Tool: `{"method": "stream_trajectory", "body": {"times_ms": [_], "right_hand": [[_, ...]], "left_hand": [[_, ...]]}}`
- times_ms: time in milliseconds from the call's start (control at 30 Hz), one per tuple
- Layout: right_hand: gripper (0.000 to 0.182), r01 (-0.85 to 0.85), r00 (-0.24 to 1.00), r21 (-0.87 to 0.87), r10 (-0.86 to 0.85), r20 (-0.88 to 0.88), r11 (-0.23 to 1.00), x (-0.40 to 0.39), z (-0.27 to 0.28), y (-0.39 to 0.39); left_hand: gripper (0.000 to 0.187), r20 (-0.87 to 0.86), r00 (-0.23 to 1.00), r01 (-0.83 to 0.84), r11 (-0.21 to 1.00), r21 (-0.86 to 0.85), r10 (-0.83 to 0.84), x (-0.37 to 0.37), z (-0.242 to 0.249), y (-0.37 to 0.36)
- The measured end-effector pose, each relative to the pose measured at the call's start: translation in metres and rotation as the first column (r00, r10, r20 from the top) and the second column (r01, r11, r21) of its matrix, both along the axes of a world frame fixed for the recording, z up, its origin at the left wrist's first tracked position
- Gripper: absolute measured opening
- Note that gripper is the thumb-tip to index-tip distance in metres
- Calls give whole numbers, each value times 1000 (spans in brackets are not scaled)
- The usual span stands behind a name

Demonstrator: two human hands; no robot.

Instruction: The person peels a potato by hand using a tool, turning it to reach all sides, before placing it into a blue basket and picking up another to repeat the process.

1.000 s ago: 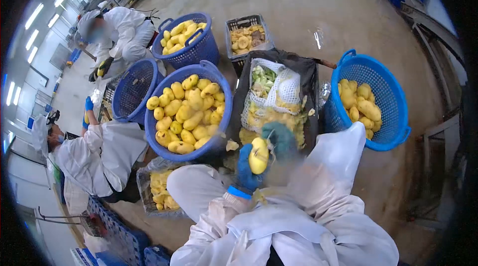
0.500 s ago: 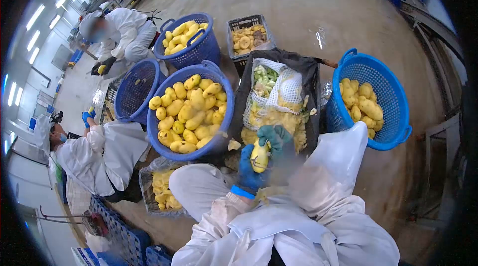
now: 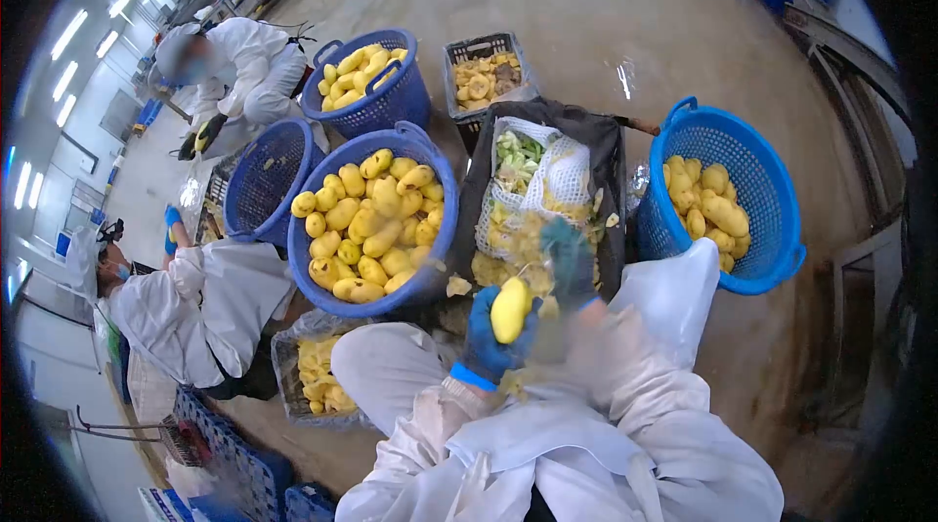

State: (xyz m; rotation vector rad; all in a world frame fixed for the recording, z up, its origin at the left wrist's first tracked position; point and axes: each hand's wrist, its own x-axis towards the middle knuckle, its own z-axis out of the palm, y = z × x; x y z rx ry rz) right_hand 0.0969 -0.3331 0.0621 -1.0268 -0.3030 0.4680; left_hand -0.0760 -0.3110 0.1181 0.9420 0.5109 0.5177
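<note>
My left hand, in a blue glove, is wrapped round a yellow fruit that points upward. Just to the upper right of the fruit is my right hand, in a dark green glove and smeared by motion; whatever it may hold cannot be made out. Both hands are over the near end of a black-lined crate with white foam netting, green scraps and yellow peelings. A purple-blue basket of yellow fruit stands to the left.
A light-blue basket holding fruit stands at the right. Behind are another basket of fruit and a scrap crate. An emptier basket is at the left, near two co-workers. A lined crate of peelings sits by my left knee.
My right hand has moved up and right, away from the fruit. The fruit in my left hand now shows a smoother yellow surface. One co-worker's gloved hand has shifted.
</note>
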Motion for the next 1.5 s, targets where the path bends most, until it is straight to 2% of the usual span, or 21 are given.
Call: {"method": "stream_trajectory", "body": {"times_ms": [33, 133, 167, 267, 300, 400, 433, 467, 500, 633, 733, 767, 800, 833, 867, 900, 1033, 1167, 1300, 1433, 1500], "right_hand": [[16, -9, 901, 251, 117, -419, 968, 11, 3, -6], [18, -203, 964, 287, 243, -109, 936, -30, 23, -10], [19, -258, 926, -181, 189, -326, 949, -39, 54, -9], [22, 77, 983, -105, -93, -161, 992, 14, 12, -6], [23, 68, 948, 28, -56, -315, 997, 27, 13, -13], [23, -74, 990, 29, 77, -118, 997, 3, 57, -24], [26, 4, 995, 5, -5, 104, 1000, -21, 61, -22], [26, -80, 994, -17, 81, 72, 997, -37, 76, -22], [27, -165, 985, -34, 166, 36, 986, -51, 94, -22], [30, -339, 928, -114, 312, -204, 934, -57, 77, -9], [26, -60, 950, -189, 114, 290, 980, -35, 32, 3], [24, -47, 992, 49, 53, -117, 998, -12, -3, 15], [23, 47, 997, -115, -38, 73, 992, 5, 0, 9], [23, 167, 957, -257, -95, 273, 952, 15, 8, 2], [22, 176, 965, -199, -129, 227, 964, 21, 20, -4], [22, 180, 972, -148, -152, 179, 973, 25, 33, -11], [23, 52, 997, -106, -46, 58, 993, 18, 74, -29], [29, -77, 910, 218, 158, -384, 973, -7, 78, -29], [31, -123, 912, 150, 171, -374, 981, -43, 94, -14], [29, -116, 879, 119, 158, -450, 986, -37, 75, -3], [29, -139, 875, 120, 178, -451, 983, -38, 72, -6]], "left_hand": [[44, -16, 1000, 16, 996, -83, -18, -1, -6, 4], [41, 83, 996, -10, 997, -72, 16, 2, 8, -1], [42, 116, 993, 20, 985, -169, -1, 2, 11, 0], [49, 180, 981, 173, 712, -680, -66, 1, 13, 14], [48, 219, 973, 203, 739, -642, -76, -1, 16, 14], [42, 124, 982, 21, 571, -821, 143, 12, 52, 10], [46, 146, 989, 85, 905, -417, -26, 8, 48, 5], [54, 63, 996, 59, 995, 78, -64, 3, 44, 1], [59, 256, 967, 79, 967, -242, -15, 4, 28, 2], [67, 348, 923, 137, 704, -697, 165, 19, 24, 15], [58, 159, 984, 112, 975, -193, -82, 1, 28, 7], [55, 134, 984, 149, 963, -224, -121, -3, 26, 8], [52, 110, 981, 184, 949, -256, -160, -6, 25, 9], [50, 212, 969, 229, 763, -604, -124, -6, 21, 13], [49, 299, 954, 283, 452, -846, -38, -1, 28, 14], [52, 178, 981, 127, 451, -884, 73, 5, 36, 11], [44, 235, 967, 157, 505, -849, 94, 7, 41, 20], [38, 166, 963, 32, 517, -855, 214, 19, 36, 19], [35, 261, 953, 26, 814, -580, 155, 25, -1, 17], [38, 136, 974, -17, 653, -758, 183, 26, 0, 24], [37, 102, 973, -88, 748, -657, 205, 27, -24, 22]]}}
